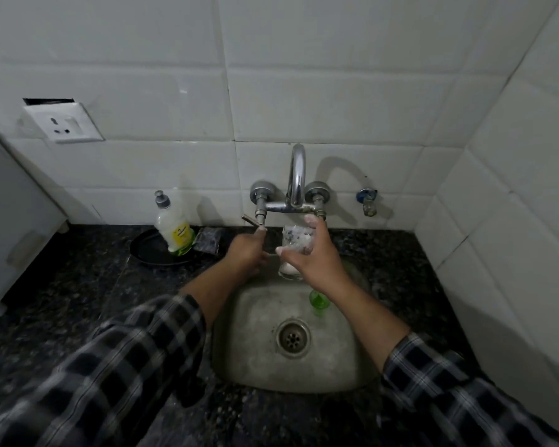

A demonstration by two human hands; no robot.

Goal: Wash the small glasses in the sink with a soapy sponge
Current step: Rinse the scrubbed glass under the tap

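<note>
My right hand (317, 256) grips a small clear glass (296, 243) covered in white foam and holds it upright under the tap spout (296, 182), above the back of the steel sink (262, 366). My left hand (247, 250) reaches up to the left tap handle (259, 217), with its fingers curled around the handle's lower end. A small green glass (317, 301) lies in the sink basin just below my right wrist. The dark sponge (208, 240) rests on the counter behind the sink, left of the tap. I see no water running.
A dish soap bottle (175, 230) stands in a black pan (157, 250) on the dark granite counter (78, 285) at the left. A white appliance (10, 221) fills the far left. A wall socket (63, 122) sits above. A small valve (367, 201) sticks out right of the tap.
</note>
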